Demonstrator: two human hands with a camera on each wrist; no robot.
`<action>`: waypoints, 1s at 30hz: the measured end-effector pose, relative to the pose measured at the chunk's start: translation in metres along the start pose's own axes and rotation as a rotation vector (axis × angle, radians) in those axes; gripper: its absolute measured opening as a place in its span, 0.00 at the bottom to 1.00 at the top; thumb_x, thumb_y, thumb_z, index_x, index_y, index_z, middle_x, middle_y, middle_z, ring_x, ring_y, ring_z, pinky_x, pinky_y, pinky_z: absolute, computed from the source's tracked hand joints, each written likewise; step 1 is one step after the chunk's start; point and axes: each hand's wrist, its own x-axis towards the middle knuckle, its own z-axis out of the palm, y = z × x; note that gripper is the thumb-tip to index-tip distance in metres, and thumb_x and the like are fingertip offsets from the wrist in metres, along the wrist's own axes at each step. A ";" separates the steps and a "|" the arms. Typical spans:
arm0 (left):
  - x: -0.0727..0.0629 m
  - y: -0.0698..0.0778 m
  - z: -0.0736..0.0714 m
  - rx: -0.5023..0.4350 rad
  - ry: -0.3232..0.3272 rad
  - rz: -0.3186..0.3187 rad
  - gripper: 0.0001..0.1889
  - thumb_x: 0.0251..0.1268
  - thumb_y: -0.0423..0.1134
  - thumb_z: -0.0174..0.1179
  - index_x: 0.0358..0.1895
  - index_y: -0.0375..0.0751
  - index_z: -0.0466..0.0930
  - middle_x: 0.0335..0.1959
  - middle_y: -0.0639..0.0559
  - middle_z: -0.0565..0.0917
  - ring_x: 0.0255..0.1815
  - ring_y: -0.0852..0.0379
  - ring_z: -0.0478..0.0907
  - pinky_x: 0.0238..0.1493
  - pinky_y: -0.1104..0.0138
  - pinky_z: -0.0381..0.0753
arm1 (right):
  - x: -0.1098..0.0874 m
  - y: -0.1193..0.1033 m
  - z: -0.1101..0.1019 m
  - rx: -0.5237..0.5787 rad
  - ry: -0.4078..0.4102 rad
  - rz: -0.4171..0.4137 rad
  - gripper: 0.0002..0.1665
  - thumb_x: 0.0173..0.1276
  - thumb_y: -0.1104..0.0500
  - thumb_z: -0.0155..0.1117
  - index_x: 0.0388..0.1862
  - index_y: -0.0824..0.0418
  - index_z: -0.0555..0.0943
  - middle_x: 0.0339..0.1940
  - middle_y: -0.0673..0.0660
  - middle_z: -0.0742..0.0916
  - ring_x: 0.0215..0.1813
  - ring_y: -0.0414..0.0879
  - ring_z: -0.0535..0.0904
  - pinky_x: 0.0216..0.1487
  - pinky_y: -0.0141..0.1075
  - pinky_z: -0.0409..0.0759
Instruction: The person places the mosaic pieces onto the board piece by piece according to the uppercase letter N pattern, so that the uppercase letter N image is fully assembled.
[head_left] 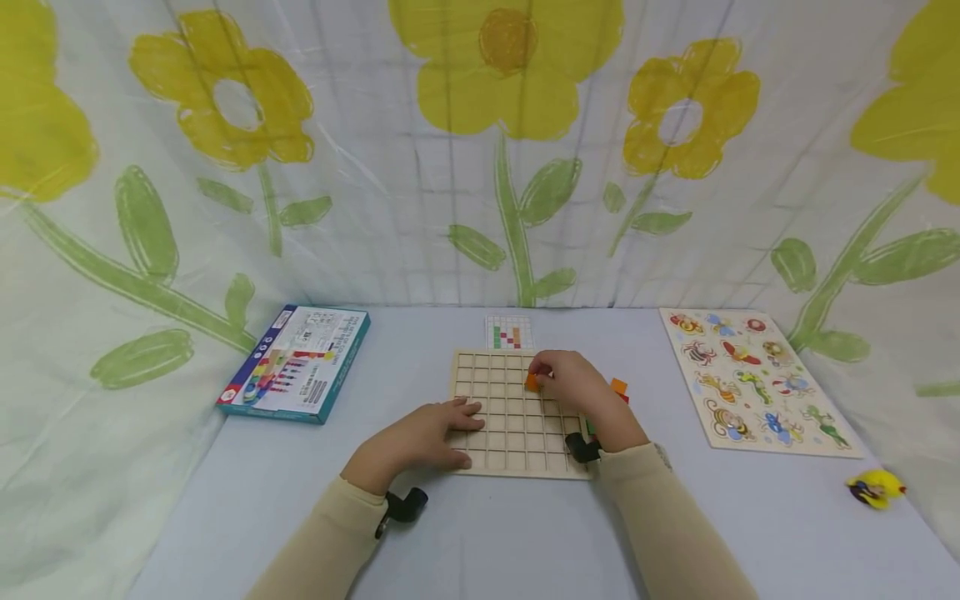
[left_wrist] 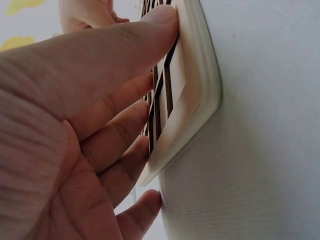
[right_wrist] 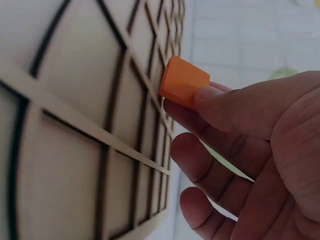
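A wooden grid board with square recesses lies flat on the table in the head view. My right hand pinches an orange square tile between thumb and index finger, close over the upper right part of the grid. In the right wrist view the tile is tilted, one edge near the grid's ribs. With fingers spread, my left hand rests on the board's left side; its thumb touches the rim in the left wrist view. Partly hidden behind the right hand, orange, red and green tiles lie beside the board.
Behind the board is a small card with a coloured grid pattern. A boxed set lies at the left. On the right are a wooden insect puzzle and a yellow toy duck. A flowered curtain hangs at the back.
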 end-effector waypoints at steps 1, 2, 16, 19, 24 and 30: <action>0.000 0.000 0.000 -0.001 0.001 -0.001 0.32 0.66 0.40 0.78 0.74 0.47 0.83 0.85 0.57 0.70 0.91 0.49 0.57 0.87 0.44 0.62 | 0.000 0.000 0.002 -0.004 0.001 0.005 0.08 0.84 0.61 0.64 0.53 0.56 0.88 0.52 0.57 0.92 0.56 0.54 0.86 0.62 0.53 0.85; 0.000 0.001 -0.001 0.001 0.001 -0.002 0.32 0.66 0.40 0.77 0.74 0.48 0.83 0.85 0.57 0.70 0.91 0.49 0.57 0.87 0.44 0.62 | 0.000 0.000 0.003 -0.008 0.003 0.011 0.08 0.83 0.61 0.64 0.52 0.56 0.88 0.52 0.57 0.92 0.56 0.54 0.86 0.62 0.53 0.85; -0.001 0.003 -0.001 0.005 0.005 -0.015 0.32 0.66 0.39 0.78 0.74 0.47 0.83 0.85 0.58 0.70 0.91 0.49 0.56 0.87 0.45 0.62 | 0.000 -0.002 0.009 -0.030 -0.037 0.006 0.06 0.82 0.61 0.65 0.47 0.57 0.89 0.44 0.54 0.90 0.46 0.50 0.82 0.54 0.48 0.84; -0.001 0.002 0.000 0.006 0.004 -0.013 0.32 0.66 0.40 0.78 0.74 0.47 0.82 0.85 0.58 0.70 0.91 0.49 0.56 0.87 0.45 0.63 | 0.000 -0.001 0.010 -0.027 -0.034 -0.002 0.05 0.81 0.62 0.66 0.46 0.59 0.89 0.43 0.54 0.89 0.46 0.50 0.82 0.54 0.48 0.85; 0.000 0.001 0.001 0.005 0.005 -0.009 0.32 0.66 0.40 0.78 0.74 0.47 0.82 0.85 0.58 0.70 0.91 0.49 0.57 0.87 0.45 0.63 | 0.001 0.001 0.012 -0.033 -0.023 -0.024 0.05 0.80 0.64 0.66 0.45 0.59 0.89 0.44 0.55 0.89 0.45 0.49 0.82 0.54 0.48 0.85; -0.001 0.003 0.001 -0.010 0.005 -0.017 0.32 0.66 0.39 0.78 0.74 0.46 0.83 0.85 0.56 0.71 0.91 0.48 0.57 0.87 0.45 0.63 | 0.001 0.002 0.012 -0.025 -0.028 -0.020 0.06 0.81 0.63 0.66 0.46 0.59 0.89 0.45 0.56 0.88 0.46 0.49 0.82 0.55 0.49 0.84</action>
